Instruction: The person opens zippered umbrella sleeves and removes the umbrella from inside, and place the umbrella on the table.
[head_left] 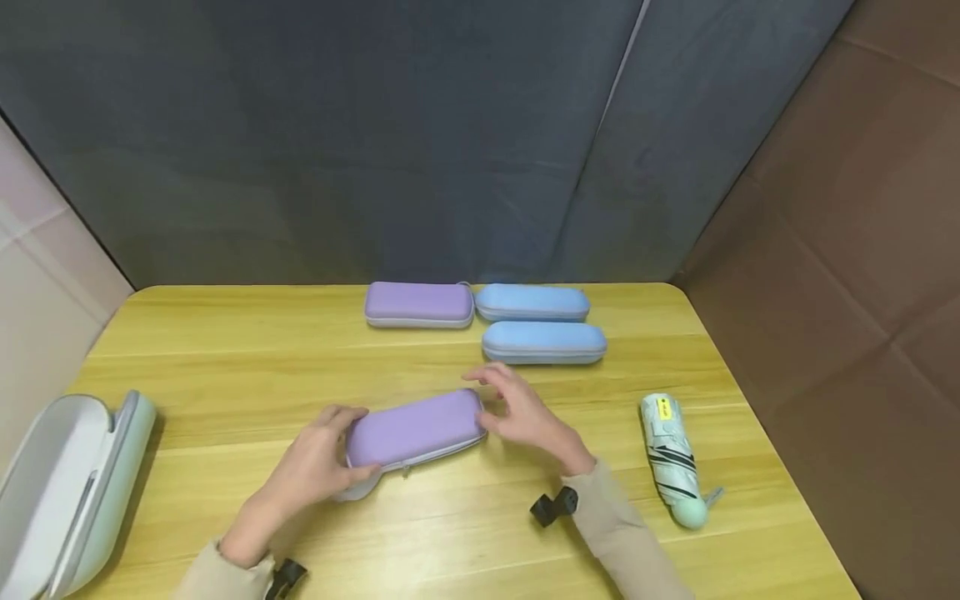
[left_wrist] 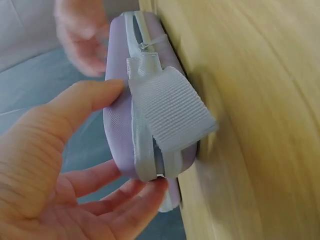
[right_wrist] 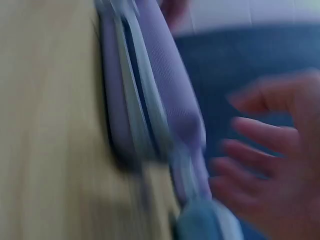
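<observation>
A purple zip case (head_left: 417, 428) lies slightly angled on the table, its grey zip facing the near side. My left hand (head_left: 315, 458) grips its left end between thumb and fingers. In the left wrist view a pale webbing strap (left_wrist: 172, 107) sticks out from that end, beside the zip pull (left_wrist: 144, 46). At the case's right end, my right hand (head_left: 525, 414) hovers with its fingers spread and loosely bent. A gap shows between those fingers and the case (right_wrist: 167, 75) in the blurred right wrist view.
Behind stand another purple case (head_left: 420, 302) and two blue cases, one at the back (head_left: 532, 301) and one just in front (head_left: 544, 341). A folded mint umbrella (head_left: 670, 454) lies at right. An open mint container (head_left: 112, 492) with a grey rim sits at left.
</observation>
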